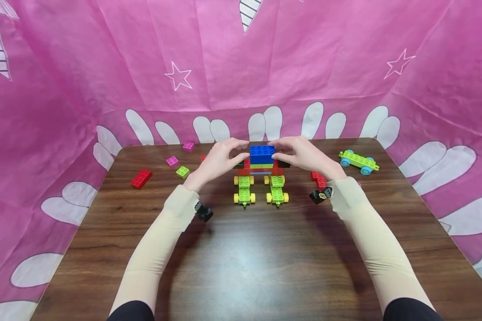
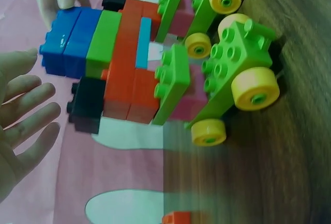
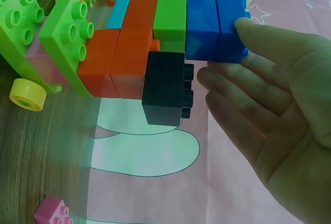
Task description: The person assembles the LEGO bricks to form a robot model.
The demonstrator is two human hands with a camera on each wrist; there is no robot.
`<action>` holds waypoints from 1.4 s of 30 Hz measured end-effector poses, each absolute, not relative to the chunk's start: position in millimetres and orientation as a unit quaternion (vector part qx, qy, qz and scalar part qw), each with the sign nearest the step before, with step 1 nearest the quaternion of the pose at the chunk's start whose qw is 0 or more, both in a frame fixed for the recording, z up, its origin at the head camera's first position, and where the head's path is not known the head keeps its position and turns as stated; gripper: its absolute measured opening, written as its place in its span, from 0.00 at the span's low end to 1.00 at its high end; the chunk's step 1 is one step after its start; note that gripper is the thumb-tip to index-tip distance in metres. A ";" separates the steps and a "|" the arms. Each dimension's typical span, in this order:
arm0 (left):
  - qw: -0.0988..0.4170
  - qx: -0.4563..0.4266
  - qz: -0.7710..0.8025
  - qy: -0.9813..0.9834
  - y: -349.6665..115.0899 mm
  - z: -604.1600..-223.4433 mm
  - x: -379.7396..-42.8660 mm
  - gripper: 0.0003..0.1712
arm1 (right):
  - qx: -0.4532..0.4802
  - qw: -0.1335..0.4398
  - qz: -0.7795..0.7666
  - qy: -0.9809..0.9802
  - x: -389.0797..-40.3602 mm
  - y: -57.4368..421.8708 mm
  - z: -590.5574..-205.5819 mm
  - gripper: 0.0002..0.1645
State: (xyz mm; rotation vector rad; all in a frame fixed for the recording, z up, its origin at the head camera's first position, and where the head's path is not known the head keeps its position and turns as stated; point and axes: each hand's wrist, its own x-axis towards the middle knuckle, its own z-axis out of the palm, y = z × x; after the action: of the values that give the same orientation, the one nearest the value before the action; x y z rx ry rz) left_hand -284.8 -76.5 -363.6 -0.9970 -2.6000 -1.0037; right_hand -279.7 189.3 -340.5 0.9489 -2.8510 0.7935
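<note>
Two stacked blue bricks (image 1: 262, 154) top a toy-brick build. Below them come lime-green bricks (image 2: 103, 43), red-orange bricks (image 3: 137, 43) and a light-blue piece (image 2: 144, 43), with a black brick (image 3: 164, 87) out at each side. Two lime wheeled bases (image 1: 244, 191) with yellow wheels carry it on the table. Beside the blue bricks' left end, my left hand (image 1: 221, 157) has its fingers loosely extended; its thumb tip is close to them, contact unclear. My right hand (image 3: 289, 94) touches the upper blue brick's right end with its thumb, fingers extended alongside.
On the left of the wooden table (image 1: 241, 267) lie a red brick (image 1: 141, 179), pink bricks (image 1: 172, 161) and a lime brick (image 1: 182, 172). Red bricks (image 1: 318, 180) sit near my right wrist. A lime wheeled base (image 1: 358, 162) with blue wheels stands far right. Pink cloth surrounds the back.
</note>
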 end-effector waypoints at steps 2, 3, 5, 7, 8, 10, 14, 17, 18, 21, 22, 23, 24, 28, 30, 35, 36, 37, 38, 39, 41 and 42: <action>0.097 -0.333 -0.341 -0.873 -81.7 -362.2 -285.2 0.22 | 0.302 0.017 0.255 -0.918 -279.2 190.0 -340.7 0.25; 0.100 -0.333 -0.340 -0.874 -84.6 -361.4 -285.1 0.22 | 0.301 0.018 0.256 -0.918 -279.1 190.3 -340.7 0.25; 0.102 -0.329 -0.342 -0.874 -91.2 -359.9 -284.3 0.21 | 0.300 0.017 0.257 -0.919 -278.8 191.4 -340.8 0.25; 0.106 -0.321 -0.338 -0.878 -99.4 -358.0 -283.5 0.22 | 0.301 0.018 0.259 -0.918 -279.1 192.2 -341.4 0.25; 0.109 -0.317 -0.335 -0.881 -104.1 -356.7 -282.7 0.22 | 0.302 0.018 0.260 -0.917 -279.3 192.5 -341.7 0.25; 0.118 -0.305 -0.332 -0.885 -114.3 -354.6 -282.1 0.23 | 0.305 0.018 0.262 -0.915 -279.6 192.7 -342.3 0.25; 0.134 -0.281 -0.339 -0.888 -136.4 -352.2 -282.5 0.22 | 0.307 0.015 0.267 -0.914 -279.9 193.3 -343.1 0.25; 0.142 -0.262 -0.342 -0.891 -151.7 -353.5 -284.4 0.21 | 0.306 0.016 0.267 -0.914 -279.7 194.1 -343.1 0.25; 0.142 -0.256 -0.342 -0.893 -156.2 -354.5 -285.1 0.22 | 0.306 0.017 0.266 -0.914 -279.8 194.2 -343.0 0.25; 0.134 -0.244 -0.335 -0.900 -167.1 -360.6 -289.2 0.23 | 0.305 0.018 0.266 -0.914 -279.7 194.8 -342.9 0.25; 0.128 -0.242 -0.331 -0.903 -169.9 -363.4 -290.8 0.23 | 0.305 0.018 0.266 -0.914 -279.8 194.9 -343.0 0.26; 0.121 -0.239 -0.328 -0.906 -172.4 -366.3 -292.3 0.23 | 0.304 0.017 0.266 -0.915 -280.0 195.0 -343.3 0.25; 0.112 -0.234 -0.328 -0.908 -174.7 -369.3 -293.9 0.23 | 0.304 0.016 0.267 -0.914 -280.1 194.8 -343.4 0.25; 0.075 -0.213 -0.318 -0.921 -181.0 -381.6 -300.6 0.24 | 0.306 0.013 0.268 -0.913 -280.7 193.7 -344.1 0.25; 0.058 -0.207 -0.311 -0.926 -182.6 -388.1 -305.4 0.24 | 0.308 0.015 0.267 -0.913 -280.7 193.4 -344.0 0.25; 0.032 -0.212 -0.289 -0.933 -183.1 -403.7 -319.1 0.25 | 0.310 0.021 0.265 -0.913 -280.2 193.2 -343.3 0.25; 0.029 -0.214 -0.284 -0.934 -182.7 -406.7 -321.9 0.25 | 0.310 0.021 0.266 -0.913 -280.1 193.3 -343.1 0.25; 0.024 -0.215 -0.279 -0.935 -182.0 -409.3 -324.1 0.26 | 0.310 0.020 0.266 -0.912 -280.0 193.3 -343.1 0.25; 0.021 -0.217 -0.274 -0.937 -181.2 -412.0 -326.7 0.27 | 0.310 0.020 0.267 -0.912 -280.0 193.3 -343.1 0.25; 0.018 -0.219 -0.266 -0.939 -180.0 -414.7 -329.4 0.27 | 0.311 0.019 0.268 -0.912 -280.0 193.2 -343.2 0.25; 0.011 -0.219 -0.249 -0.943 -177.1 -419.0 -333.9 0.28 | 0.312 0.019 0.271 -0.910 -280.2 193.2 -343.6 0.25; 0.006 -0.217 -0.242 -0.946 -175.5 -420.9 -336.2 0.29 | 0.314 0.018 0.272 -0.910 -280.4 193.2 -343.8 0.25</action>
State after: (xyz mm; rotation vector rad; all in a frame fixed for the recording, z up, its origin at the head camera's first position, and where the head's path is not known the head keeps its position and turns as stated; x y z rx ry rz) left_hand -336.2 -175.5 -420.9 -0.6801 -2.9590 -0.7567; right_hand -280.4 193.2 -343.8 0.9741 -2.8250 0.8434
